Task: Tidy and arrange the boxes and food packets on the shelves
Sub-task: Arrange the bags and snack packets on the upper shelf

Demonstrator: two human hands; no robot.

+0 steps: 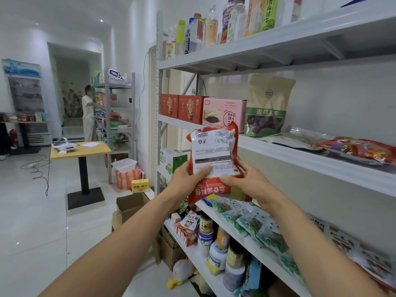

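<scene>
Red food packet (214, 155) is upright in mid-air in front of the shelving, its white printed back toward the camera, about level with the front edge of the middle shelf (300, 156). The left hand (188, 179) grips its lower left edge, thumb laid across the label. The right hand (250, 185) curls round the lower right corner. Below it, in the same two-handed grip, a second red packet (211, 192) shows its front with the print upside down.

The step in hand looks like squaring these two up before shelving them. To do it well, I would turn both the same way up with fronts outward and line up their edges. Both hands should keep hold until the packets rest on the shelf. They are soft and likely to slump, so lying them flat near the loose packets (360, 150) at the right may suit better than standing them.

By count, there are two packets in the hands, as far as I can tell. On the middle shelf are two red boxes (180, 107), one pink box (225, 113) and one kraft pouch (267, 106) standing just beside it. One clear flat packet (295, 139) lies past the pouch. How many loose packets lie further right I cannot tell. One green-and-white box (173, 160) sits behind the left hand.
</scene>
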